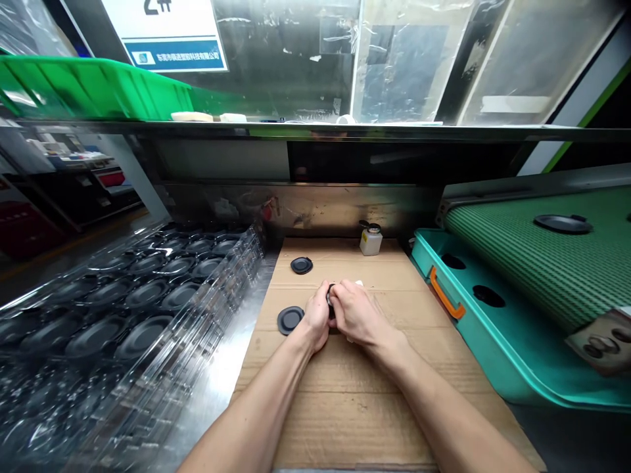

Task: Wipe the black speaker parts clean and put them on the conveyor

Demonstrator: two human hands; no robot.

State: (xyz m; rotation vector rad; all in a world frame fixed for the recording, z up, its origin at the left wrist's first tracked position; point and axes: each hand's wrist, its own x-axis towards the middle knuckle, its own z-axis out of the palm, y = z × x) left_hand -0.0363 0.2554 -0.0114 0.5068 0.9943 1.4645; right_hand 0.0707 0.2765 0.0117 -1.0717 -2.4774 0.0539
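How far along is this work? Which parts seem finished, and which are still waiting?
One black disc on the green belt looks finished, and two more discs lie on the cardboard. In hand: a dark round part between the left hand and right hand. Still waiting: the many discs in the clear plastic tray.

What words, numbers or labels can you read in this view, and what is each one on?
"2#" on the white sign, its top cut off by the frame.
"东莞市", then characters too small to be sure of, ending "有限公司", on the sign's blue band.
Nothing legible on the small white bottle.
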